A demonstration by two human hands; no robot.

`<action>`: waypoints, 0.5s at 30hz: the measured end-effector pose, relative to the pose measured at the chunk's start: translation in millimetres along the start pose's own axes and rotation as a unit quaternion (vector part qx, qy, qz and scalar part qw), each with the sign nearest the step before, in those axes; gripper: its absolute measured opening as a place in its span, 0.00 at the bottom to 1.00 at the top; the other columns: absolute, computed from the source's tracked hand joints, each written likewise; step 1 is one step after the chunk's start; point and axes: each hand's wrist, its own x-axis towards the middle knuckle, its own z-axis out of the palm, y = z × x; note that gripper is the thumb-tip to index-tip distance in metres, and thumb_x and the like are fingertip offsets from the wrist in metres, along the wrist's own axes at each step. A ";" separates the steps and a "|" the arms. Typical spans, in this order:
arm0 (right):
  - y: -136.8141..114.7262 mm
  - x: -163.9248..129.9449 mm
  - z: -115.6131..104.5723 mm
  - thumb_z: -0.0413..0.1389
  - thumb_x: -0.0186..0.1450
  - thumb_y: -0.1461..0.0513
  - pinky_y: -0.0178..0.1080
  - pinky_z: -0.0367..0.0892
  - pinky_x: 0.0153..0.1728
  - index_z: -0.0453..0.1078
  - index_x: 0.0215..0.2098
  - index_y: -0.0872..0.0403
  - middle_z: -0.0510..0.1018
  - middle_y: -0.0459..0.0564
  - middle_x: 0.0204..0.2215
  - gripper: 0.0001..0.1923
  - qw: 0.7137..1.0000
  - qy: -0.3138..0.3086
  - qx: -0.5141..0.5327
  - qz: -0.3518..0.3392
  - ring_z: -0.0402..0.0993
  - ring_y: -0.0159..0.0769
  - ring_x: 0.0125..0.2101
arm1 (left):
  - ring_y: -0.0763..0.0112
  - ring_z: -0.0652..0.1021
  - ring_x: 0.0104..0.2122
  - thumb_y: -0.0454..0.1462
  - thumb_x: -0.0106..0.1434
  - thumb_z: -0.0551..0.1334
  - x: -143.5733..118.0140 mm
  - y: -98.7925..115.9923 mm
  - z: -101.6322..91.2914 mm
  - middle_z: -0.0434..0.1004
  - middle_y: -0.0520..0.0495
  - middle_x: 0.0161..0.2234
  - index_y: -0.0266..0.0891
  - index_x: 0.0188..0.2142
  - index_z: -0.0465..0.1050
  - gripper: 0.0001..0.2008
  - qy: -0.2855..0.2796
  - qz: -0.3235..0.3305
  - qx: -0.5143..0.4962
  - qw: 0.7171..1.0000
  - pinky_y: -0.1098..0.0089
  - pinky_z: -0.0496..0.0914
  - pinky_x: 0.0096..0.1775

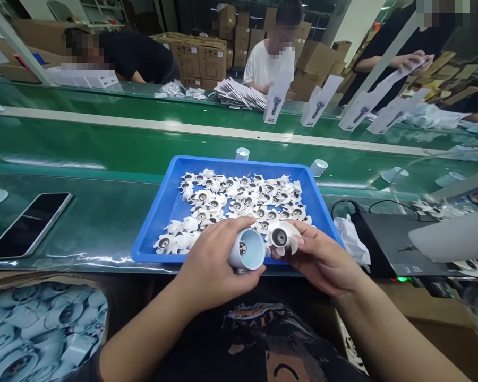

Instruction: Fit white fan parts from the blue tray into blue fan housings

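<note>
A packing line fills the background: a green belt (103, 143) runs across beyond the hands, with stacked cartons and three other people at work on its far side, their hands busy with white boxes (317, 107) and paper sheets, well apart from the wearer's own.

The left hand (211, 265) is wrapped around a pale cup (247, 249), a short round housing, tilted so its open mouth faces up toward the camera and toward the other hand; something small and dark shows at its bottom. That tilt keeps the inside in sight. The right hand (322, 260) pinches a white fan (281, 236), a small impeller with a dark hub, by its blades between thumb and fingertips, hub turned up, just beside the cup's rim and nearly touching it. Holding it by the edges leaves the centre free.

Just past both hands sits a blue tray (155, 223), its floor scattered with many more fans, hubs mostly up, close enough that the right hand can draw from it. Two more cups (242, 154) stand on the belt behind the tray. Left of the left hand a phone (27, 223) lies flat, out of the way. Below the left forearm a box (35, 329) holds a heap of cups. Right of the right hand lies a dark unit (390, 244) with cables.
</note>
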 end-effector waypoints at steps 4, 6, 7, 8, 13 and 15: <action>-9.0 -9.0 7.6 0.62 0.62 0.62 0.29 0.67 0.40 0.70 0.43 0.52 0.73 0.46 0.36 0.11 0.985 0.017 -0.138 -0.100 0.70 0.27 0.36 | 0.58 0.78 0.45 0.42 0.55 0.71 3.0 7.5 7.4 0.78 0.45 0.45 0.41 0.50 0.66 0.25 -0.010 0.006 0.018 1.000 0.59 0.70 0.46; -16.3 -12.8 13.0 0.59 0.64 0.65 0.31 0.66 0.42 0.71 0.45 0.50 0.71 0.46 0.39 0.11 0.927 0.021 -0.328 -0.183 0.69 0.29 0.39 | 0.58 0.78 0.44 0.41 0.59 0.67 4.4 9.4 10.1 0.78 0.45 0.44 0.41 0.48 0.66 0.19 -0.009 0.021 0.024 0.999 0.58 0.69 0.45; -19.8 -14.1 15.5 0.58 0.64 0.66 0.33 0.65 0.42 0.71 0.45 0.50 0.70 0.47 0.40 0.11 0.884 0.021 -0.415 -0.215 0.69 0.30 0.40 | 0.58 0.78 0.44 0.40 0.61 0.65 4.6 10.6 11.3 0.78 0.45 0.44 0.40 0.48 0.66 0.17 -0.009 0.029 0.030 0.999 0.58 0.69 0.45; -22.8 -14.8 17.7 0.58 0.65 0.66 0.34 0.65 0.41 0.72 0.45 0.51 0.68 0.48 0.40 0.10 0.845 0.020 -0.478 -0.237 0.68 0.31 0.39 | 0.58 0.78 0.44 0.39 0.61 0.63 4.5 12.0 12.3 0.78 0.44 0.43 0.39 0.48 0.66 0.16 -0.007 0.036 0.037 0.999 0.57 0.69 0.45; -27.6 -10.2 25.5 0.62 0.62 0.68 0.35 0.62 0.35 0.74 0.40 0.55 0.63 0.49 0.34 0.08 0.786 0.015 -0.552 -0.277 0.64 0.32 0.34 | 0.58 0.77 0.43 0.37 0.63 0.60 2.5 19.9 14.5 0.78 0.42 0.43 0.38 0.49 0.64 0.15 0.025 0.059 0.060 0.996 0.58 0.69 0.46; -25.0 -6.4 27.1 0.62 0.62 0.67 0.34 0.62 0.33 0.74 0.35 0.56 0.63 0.49 0.33 0.03 0.791 0.016 -0.540 -0.287 0.64 0.31 0.33 | 0.59 0.77 0.43 0.37 0.64 0.59 3.0 22.3 14.3 0.78 0.42 0.43 0.39 0.49 0.64 0.14 0.039 0.065 0.066 0.995 0.59 0.70 0.47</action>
